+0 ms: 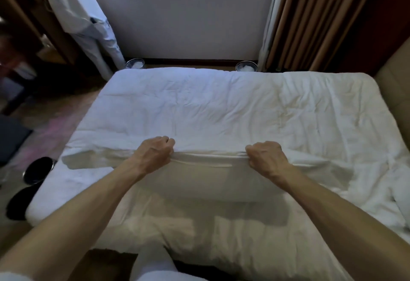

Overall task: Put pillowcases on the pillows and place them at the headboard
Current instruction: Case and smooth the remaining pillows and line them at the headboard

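left hand (155,153) + right hand (266,158): fingers clamped on pillowcase (206,176) edge | pillow lies across bed (199,103), near side | looks mostly cased | left: finish, move to headboard (395,85); 0 pillows there
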Available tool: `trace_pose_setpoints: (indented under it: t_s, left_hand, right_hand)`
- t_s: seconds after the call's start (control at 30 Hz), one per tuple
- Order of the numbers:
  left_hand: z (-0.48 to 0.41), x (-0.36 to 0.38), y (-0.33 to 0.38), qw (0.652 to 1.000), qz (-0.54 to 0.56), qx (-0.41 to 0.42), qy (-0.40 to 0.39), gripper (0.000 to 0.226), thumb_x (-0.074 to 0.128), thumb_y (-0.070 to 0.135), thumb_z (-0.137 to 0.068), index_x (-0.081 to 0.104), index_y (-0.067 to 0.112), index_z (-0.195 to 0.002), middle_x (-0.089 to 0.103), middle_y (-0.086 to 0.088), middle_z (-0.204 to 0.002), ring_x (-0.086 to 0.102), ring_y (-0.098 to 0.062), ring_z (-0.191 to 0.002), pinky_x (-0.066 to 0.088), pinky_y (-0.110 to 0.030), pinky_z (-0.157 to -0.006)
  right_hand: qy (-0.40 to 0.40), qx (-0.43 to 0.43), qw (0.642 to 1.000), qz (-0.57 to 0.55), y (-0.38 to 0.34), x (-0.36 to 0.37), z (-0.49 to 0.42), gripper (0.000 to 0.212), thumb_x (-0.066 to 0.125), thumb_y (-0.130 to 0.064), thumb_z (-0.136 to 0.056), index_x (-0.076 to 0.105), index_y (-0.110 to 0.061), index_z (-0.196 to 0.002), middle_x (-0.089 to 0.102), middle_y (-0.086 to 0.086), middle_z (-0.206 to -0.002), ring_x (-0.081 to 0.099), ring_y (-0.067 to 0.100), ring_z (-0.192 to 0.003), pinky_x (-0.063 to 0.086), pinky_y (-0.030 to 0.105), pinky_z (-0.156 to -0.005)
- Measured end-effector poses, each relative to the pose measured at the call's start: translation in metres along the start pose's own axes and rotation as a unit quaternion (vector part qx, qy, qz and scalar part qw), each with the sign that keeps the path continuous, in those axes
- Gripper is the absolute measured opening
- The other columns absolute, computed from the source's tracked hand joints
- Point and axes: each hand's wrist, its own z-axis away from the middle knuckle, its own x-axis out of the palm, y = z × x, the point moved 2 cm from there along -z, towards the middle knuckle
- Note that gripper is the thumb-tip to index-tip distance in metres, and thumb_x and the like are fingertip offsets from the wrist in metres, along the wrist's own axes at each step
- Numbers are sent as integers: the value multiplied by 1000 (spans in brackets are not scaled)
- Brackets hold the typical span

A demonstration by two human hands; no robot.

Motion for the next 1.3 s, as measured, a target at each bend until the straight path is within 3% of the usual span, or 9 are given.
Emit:
trace_pose_setpoints:
  t_s: [0.13,0.4,0.57,0.67,0.83,0.97,1.07,1.2,1.3]
  left_hand:
    - [-25,-41,12,1000,-16,18,14,20,66,11,-70,47,14,-74,54,-8,-68,58,-33,-58,35,-29,-45]
    - [-76,-86,43,998,1,38,44,13,57,20,-82,47,14,-81,56,-6,-78,56,-27,-67,38,-32,-52]
    - [-124,-105,73,995,9,61,84,10,54,21,-86,49,12,-84,57,-4,-79,52,-23,-66,44,-33,-55]
    - [-169,-116,93,989,10,95,112,13,56,22,-82,49,12,-86,59,-7,-84,59,-29,-76,41,-35,-57]
    - [-243,-124,127,979,15,144,141,19,60,25,-78,52,12,-89,62,-6,-87,63,-33,-81,45,-36,-59]
    - [-296,-109,146,975,13,189,114,18,59,27,-79,51,14,-89,63,-5,-91,62,-30,-86,39,-35,-60]
    - [-336,-80,159,974,36,213,65,16,58,26,-81,51,15,-90,62,-4,-92,61,-29,-86,36,-35,-61]
    - [-382,-12,173,965,68,251,-41,17,59,25,-79,51,16,-91,61,-5,-92,60,-29,-85,37,-34,-63]
    - [-416,42,171,954,121,262,-80,13,58,20,-79,50,14,-88,59,-8,-90,60,-31,-85,35,-33,-62]
  right_hand:
    - [32,-3,999,26,32,-29,17,19,50,-18,-89,62,-13,-103,69,10,-101,66,33,-90,35,32,-65]
    - [67,50,994,67,93,-73,48,11,52,-19,-88,61,-14,-93,68,9,-93,65,32,-82,33,31,-61]
    - [66,109,986,106,134,-88,70,11,52,-17,-87,44,-18,-81,68,6,-91,60,29,-74,33,30,-61]
    - [75,151,978,126,168,-101,81,5,55,-22,-87,55,-18,-89,68,6,-96,64,28,-84,34,31,-62]
    - [42,226,964,134,218,-103,94,23,58,-29,-86,60,-19,-107,66,6,-108,63,28,-98,34,30,-66]
    - [9,256,962,96,241,-75,93,16,58,-28,-84,57,-18,-97,66,5,-101,64,28,-91,36,31,-63]
    - [-52,270,959,68,254,-43,82,14,57,-23,-85,43,-20,-88,62,7,-95,61,28,-85,34,31,-63]
    - [-113,272,955,23,274,17,60,14,55,-20,-86,41,-20,-87,65,7,-98,64,30,-89,36,31,-64]
    - [-121,255,959,13,294,57,35,12,53,-17,-87,41,-19,-84,67,6,-94,63,30,-79,37,30,-60]
